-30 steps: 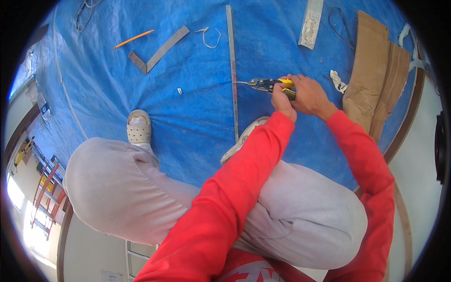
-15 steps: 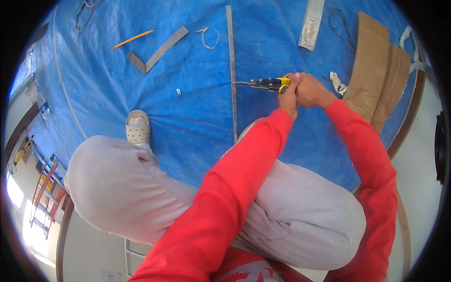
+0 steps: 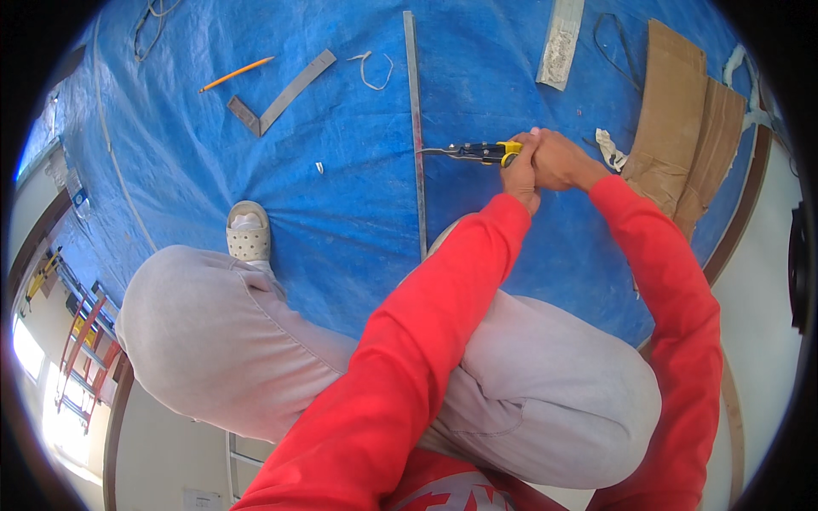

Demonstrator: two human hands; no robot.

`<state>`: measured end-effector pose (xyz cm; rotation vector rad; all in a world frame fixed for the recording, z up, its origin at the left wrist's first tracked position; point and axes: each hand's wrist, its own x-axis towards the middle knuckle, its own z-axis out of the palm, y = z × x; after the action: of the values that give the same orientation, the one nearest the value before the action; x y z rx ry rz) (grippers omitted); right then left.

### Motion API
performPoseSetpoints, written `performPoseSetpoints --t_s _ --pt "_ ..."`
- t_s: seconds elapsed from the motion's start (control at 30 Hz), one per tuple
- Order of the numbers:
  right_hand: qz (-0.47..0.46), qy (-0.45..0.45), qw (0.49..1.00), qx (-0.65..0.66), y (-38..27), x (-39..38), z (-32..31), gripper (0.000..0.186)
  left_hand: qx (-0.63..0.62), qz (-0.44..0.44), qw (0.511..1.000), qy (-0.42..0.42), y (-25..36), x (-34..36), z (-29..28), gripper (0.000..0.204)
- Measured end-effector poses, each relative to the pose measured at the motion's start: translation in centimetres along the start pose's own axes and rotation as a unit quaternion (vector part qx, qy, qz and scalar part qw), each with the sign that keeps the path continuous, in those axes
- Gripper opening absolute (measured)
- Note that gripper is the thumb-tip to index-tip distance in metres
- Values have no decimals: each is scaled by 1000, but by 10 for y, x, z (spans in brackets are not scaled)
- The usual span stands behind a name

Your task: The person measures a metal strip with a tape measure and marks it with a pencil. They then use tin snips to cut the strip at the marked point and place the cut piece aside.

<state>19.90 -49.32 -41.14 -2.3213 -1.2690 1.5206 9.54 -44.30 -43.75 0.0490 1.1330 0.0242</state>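
Note:
Both my hands are closed round the handles of yellow-and-black tin snips (image 3: 482,152). My left hand (image 3: 520,175) wraps the handles from the near side, and my right hand (image 3: 562,162) presses against it from the right. The handle ends are hidden in my fingers. At their tip, the snips' jaws meet the right edge of a long, narrow metal strip (image 3: 414,102). This strip lies lengthwise away from me on a blue tarp (image 3: 341,213), its near end reaching down beside my right foot.
Left of the strip lie a metal square (image 3: 294,94), an orange pencil (image 3: 237,74) and a loop of white cord (image 3: 372,72). To the right are a whitish, plaster-smeared board (image 3: 560,51), brown cardboard (image 3: 673,111) and crumpled paper (image 3: 608,149). My left foot wears a beige clog (image 3: 249,232).
The view has shifted slightly, so the strip and snips appear a little further left. My hands keep their grip on the snips, with the jaws still at the strip.

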Motion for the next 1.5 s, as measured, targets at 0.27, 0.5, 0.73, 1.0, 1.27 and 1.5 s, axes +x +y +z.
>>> performPoseSetpoints --t_s 0.27,0.5,0.73,1.0,1.27,1.5 --pt "15 -26 1000 -3 -3 2 -3 39 9 14 1000 22 -1 2 0 51" --pt "30 1 999 25 0 0 7 29 37 15 998 38 -3 3 -2 51" --pt "97 -19 994 49 -5 -1 5 27 59 15 997 40 -6 4 -8 58" --pt "104 3 992 73 -11 -3 -2 29 68 37 997 18 -6 5 -9 57" --pt "88 11 994 61 -10 -7 2 28 79 29 996 -9 -5 3 -15 55" --pt "72 24 995 68 -21 -16 2 31 159 -46 985 -52 10 -12 -20 74"
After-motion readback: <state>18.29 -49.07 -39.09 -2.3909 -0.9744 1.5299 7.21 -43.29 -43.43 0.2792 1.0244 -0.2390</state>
